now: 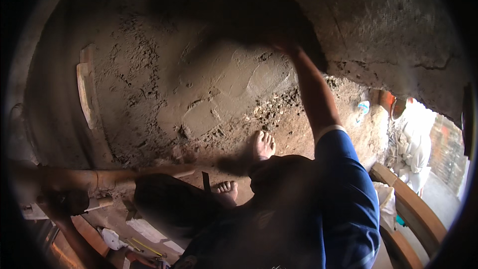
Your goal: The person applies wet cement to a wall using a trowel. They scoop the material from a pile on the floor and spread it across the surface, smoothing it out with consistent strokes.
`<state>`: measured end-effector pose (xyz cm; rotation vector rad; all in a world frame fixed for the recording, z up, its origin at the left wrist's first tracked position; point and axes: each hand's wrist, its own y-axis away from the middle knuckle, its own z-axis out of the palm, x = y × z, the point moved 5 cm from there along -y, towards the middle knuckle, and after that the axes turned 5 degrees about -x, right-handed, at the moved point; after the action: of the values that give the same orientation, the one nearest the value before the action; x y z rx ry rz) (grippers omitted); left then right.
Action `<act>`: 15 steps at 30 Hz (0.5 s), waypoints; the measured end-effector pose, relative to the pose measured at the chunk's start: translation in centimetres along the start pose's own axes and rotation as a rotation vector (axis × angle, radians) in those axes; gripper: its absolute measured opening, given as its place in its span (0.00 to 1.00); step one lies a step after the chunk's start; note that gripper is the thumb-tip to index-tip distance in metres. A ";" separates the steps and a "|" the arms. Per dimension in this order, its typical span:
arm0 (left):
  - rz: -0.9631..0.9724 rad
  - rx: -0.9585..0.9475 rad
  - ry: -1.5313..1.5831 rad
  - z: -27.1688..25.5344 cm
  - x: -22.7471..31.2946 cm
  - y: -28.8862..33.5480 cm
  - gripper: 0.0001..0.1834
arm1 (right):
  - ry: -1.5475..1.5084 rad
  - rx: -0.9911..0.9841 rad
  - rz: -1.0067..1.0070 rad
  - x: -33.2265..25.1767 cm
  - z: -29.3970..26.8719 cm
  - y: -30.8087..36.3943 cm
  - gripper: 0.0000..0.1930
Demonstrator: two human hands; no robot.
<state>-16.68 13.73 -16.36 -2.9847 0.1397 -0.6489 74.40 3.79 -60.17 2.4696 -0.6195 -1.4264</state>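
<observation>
My right arm stretches forward over wet grey mortar [214, 84] spread on the floor. At its end my right hand [286, 45] is dark and smeared, close to the smoothed part of the mortar. Deep shadow hides its fingers and anything it may hold. My left hand [56, 204] is low at the left, beside a long wooden pole [107, 177]. Its fingers are too dark to make out, so I cannot tell whether it grips the pole.
A wooden strip [85, 94] lies on the mortar at the left. My bare feet [264, 144] are at its near edge. Rough concrete [393, 25] overhangs at the right. Curved wooden pieces [413, 199] and white sacks [413, 152] are at the right; a yellow tool [144, 246] lies lower left.
</observation>
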 end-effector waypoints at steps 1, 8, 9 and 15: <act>-0.041 0.041 -0.083 -3.2 0.4 1.7 0.24 | 0.025 0.025 0.182 -3.6 0.9 0.7 0.15; -0.092 -0.068 0.025 -2.8 2.0 2.0 0.25 | -0.656 0.032 0.492 -1.2 -3.4 4.3 0.14; -0.102 -0.048 0.080 -2.5 2.2 2.2 0.25 | -0.649 -0.027 0.387 -1.7 -2.3 3.7 0.13; -0.159 0.022 0.297 -2.9 4.1 3.3 0.27 | -0.409 -0.340 0.298 -14.5 13.1 2.7 0.14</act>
<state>-14.41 9.84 -12.36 -2.8799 -0.0873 -1.1018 56.01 8.36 -54.53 1.7593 -0.7143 -1.7510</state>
